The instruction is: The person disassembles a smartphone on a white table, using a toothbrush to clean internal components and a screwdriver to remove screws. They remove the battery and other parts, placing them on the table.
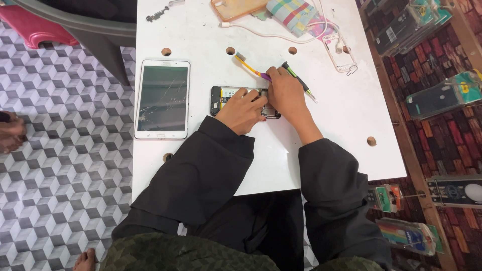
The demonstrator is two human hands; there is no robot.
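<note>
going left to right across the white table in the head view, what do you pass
tablet → opened phone → left hand → right hand → screwdriver → clear phone frame

Both hands, the left hand [243, 109] and the right hand [284, 92], cover the right half of the opened phone [227, 96]. The orange case [236, 7] is cut off by the top edge. The small metal part [156, 13] is too tiny to identify.
</note>
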